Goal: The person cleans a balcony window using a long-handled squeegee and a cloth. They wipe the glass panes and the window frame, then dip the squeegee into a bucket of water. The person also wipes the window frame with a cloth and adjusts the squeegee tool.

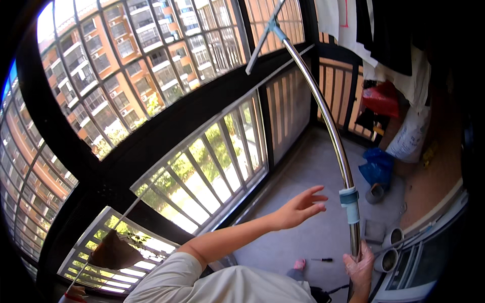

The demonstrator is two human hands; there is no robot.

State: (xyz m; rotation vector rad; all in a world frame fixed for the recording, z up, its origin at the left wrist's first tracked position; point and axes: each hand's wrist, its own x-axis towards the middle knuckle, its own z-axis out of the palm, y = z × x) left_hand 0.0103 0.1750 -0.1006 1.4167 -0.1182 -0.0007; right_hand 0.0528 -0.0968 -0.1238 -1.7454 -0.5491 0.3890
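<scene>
My right hand (360,267) grips the lower end of a long shiny metal pole (323,113), low on the right. The pole rises and bends up to a T-shaped bar head (262,35) near the window glass at the top. A pale blue collar (349,203) sits on the pole just above my hand. My left hand (303,204) is stretched out over the balcony floor, fingers spread, holding nothing, a little left of the pole. My pale shirt (217,283) fills the bottom middle.
A railing with glass panels (212,156) runs along the left. At the far right lie a red bag (381,98), a white sack (409,136), a blue bag (376,166) and small pots (376,194). A screwdriver (322,259) lies on the floor. Another hand (76,293) holds a thin stick at lower left.
</scene>
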